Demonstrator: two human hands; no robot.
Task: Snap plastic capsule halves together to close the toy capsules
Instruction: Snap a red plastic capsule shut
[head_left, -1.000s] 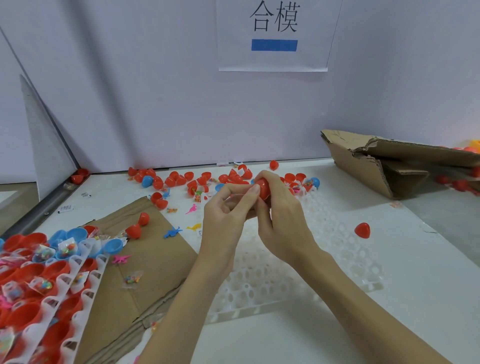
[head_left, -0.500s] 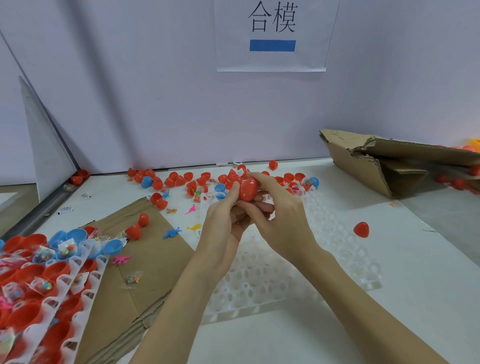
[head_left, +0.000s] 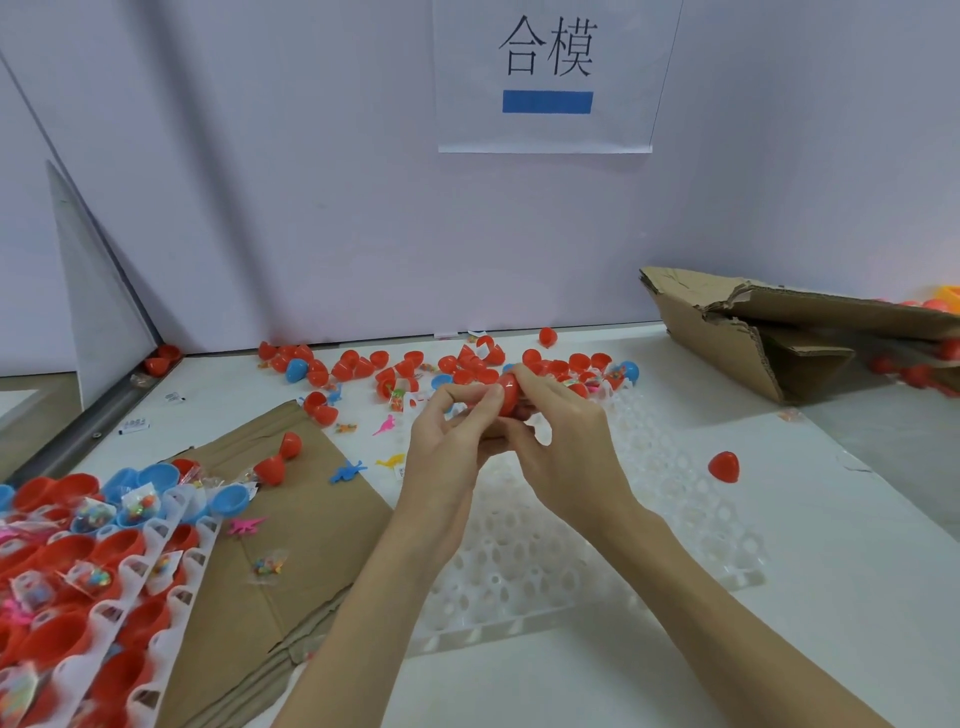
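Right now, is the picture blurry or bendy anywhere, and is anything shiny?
Head view: the wide lens bends the wall edges and stretches the arms near the bottom; the small red plastic capsule held by both hands shows a white glint; the far pile of red capsule halves looks soft; shadows are faint.

We see a glossy red plastic capsule (head_left: 508, 393) with a bright highlight on its smooth shell. The tray (head_left: 524, 561) under it is translucent white plastic. The cardboard (head_left: 311, 519) is matt brown, and the box (head_left: 753, 332) shows rough torn corrugated edges. The counter (head_left: 779, 623) looks smooth, matt white, and the sign (head_left: 545, 78) is plain paper
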